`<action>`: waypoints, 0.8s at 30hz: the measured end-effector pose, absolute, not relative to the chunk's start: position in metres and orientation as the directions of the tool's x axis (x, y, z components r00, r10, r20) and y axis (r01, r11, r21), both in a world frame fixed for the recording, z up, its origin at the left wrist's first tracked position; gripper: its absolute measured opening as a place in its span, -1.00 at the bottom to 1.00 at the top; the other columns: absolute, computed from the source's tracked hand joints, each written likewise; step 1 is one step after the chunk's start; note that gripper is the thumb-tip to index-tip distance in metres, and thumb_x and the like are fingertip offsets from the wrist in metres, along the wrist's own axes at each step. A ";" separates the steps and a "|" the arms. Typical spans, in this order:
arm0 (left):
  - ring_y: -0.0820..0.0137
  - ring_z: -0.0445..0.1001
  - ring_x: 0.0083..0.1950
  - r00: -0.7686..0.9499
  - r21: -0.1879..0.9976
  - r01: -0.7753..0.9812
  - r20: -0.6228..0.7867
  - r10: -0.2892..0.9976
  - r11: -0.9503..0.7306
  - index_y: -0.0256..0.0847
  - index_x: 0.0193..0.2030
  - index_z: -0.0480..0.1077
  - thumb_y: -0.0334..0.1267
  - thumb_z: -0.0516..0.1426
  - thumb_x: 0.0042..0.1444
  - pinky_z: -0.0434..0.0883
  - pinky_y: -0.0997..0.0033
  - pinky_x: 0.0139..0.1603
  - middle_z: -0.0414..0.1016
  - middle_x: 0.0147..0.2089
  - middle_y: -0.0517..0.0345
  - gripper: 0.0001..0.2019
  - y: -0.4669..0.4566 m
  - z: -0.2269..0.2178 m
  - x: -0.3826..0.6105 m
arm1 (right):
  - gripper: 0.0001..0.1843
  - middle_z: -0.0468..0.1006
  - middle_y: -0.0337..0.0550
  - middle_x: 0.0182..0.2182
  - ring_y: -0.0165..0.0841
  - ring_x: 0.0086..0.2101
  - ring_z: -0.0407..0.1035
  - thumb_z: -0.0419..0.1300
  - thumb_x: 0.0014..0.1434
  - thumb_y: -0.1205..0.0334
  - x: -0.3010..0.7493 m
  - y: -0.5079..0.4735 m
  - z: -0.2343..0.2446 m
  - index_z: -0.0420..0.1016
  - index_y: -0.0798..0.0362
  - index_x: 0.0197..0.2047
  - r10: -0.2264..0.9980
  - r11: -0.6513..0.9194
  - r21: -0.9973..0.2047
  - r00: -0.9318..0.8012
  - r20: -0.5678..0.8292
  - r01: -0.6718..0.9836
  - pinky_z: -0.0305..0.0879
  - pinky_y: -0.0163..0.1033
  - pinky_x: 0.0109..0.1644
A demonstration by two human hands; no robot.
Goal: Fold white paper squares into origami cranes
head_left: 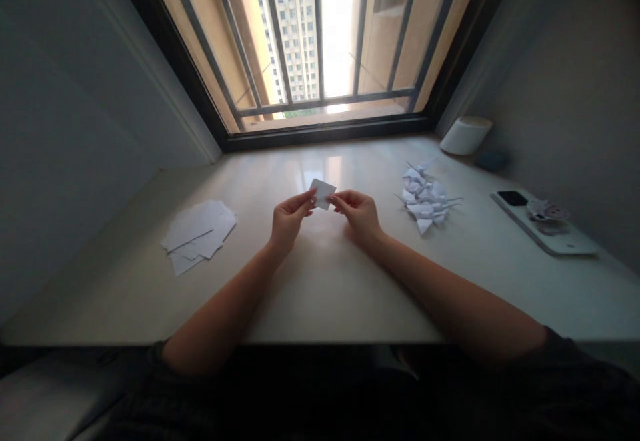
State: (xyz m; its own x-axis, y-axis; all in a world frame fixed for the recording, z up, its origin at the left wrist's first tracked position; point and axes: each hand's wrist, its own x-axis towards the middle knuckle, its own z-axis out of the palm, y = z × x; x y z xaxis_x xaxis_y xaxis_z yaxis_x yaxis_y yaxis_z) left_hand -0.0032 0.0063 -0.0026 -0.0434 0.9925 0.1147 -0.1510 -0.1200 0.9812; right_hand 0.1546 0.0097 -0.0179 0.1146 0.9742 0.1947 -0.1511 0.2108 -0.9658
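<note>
A small folded square of white paper is held up above the white tabletop, one corner pointing upward. My left hand pinches its left side between thumb and fingers. Its right side is pinched by my right hand, with the thumb and forefinger close to the lower right corner. To the left lies a loose stack of white paper sheets. On the right is a heap of folded white paper pieces with pointed tips, resembling origami cranes.
At the far right a phone lies flat with a crumpled-looking object on its back. A white cup-like container leans in the back right corner beside a dark rounded object. A barred window stands behind the white tabletop.
</note>
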 end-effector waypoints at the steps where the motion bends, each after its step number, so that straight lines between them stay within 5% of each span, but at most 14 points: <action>1: 0.36 0.54 -0.23 -0.046 0.980 -0.153 0.120 0.992 -0.126 -0.12 -0.14 0.59 -0.11 0.36 -0.17 0.43 0.41 -0.25 0.63 -0.18 0.03 -0.61 0.006 -0.002 -0.003 | -0.67 0.55 -0.20 -0.53 -0.39 -0.49 0.35 0.39 -0.14 -0.08 0.155 0.011 -0.018 0.58 0.01 -0.45 0.973 0.209 -0.967 0.126 0.191 -0.145 0.30 -0.23 -0.34; 11: 0.33 0.56 -0.21 -0.094 0.977 -0.182 0.093 0.991 -0.109 -0.15 -0.13 0.58 -0.07 0.34 -0.14 0.43 0.40 -0.23 0.62 -0.17 0.01 -0.60 0.005 0.001 -0.004 | -0.60 0.58 -0.22 -0.40 -0.43 -0.48 0.37 0.28 -0.01 -0.18 0.157 0.008 -0.012 0.43 -0.03 -0.30 0.962 0.262 -0.944 0.138 0.237 -0.203 0.29 -0.27 -0.35; 17: 0.37 0.54 -0.25 -0.083 0.978 -0.166 0.110 0.990 -0.123 -0.14 -0.15 0.59 -0.12 0.36 -0.16 0.42 0.41 -0.24 0.63 -0.21 0.05 -0.63 0.004 -0.002 -0.002 | -0.62 0.54 -0.21 -0.46 -0.37 -0.44 0.40 0.37 -0.11 -0.13 0.153 0.008 -0.017 0.50 0.00 -0.41 0.967 0.254 -0.961 0.033 0.252 -0.108 0.32 -0.22 -0.30; 24: 0.37 0.53 -0.23 -0.064 0.979 -0.150 0.133 0.989 -0.141 -0.11 -0.16 0.59 -0.16 0.35 -0.13 0.39 0.39 -0.22 0.63 -0.19 0.06 -0.67 0.003 -0.003 -0.001 | -0.62 0.55 -0.19 -0.53 -0.37 -0.46 0.40 0.39 -0.16 -0.12 0.152 0.009 -0.016 0.54 0.03 -0.47 0.985 0.172 -0.958 0.061 0.162 -0.231 0.33 -0.20 -0.29</action>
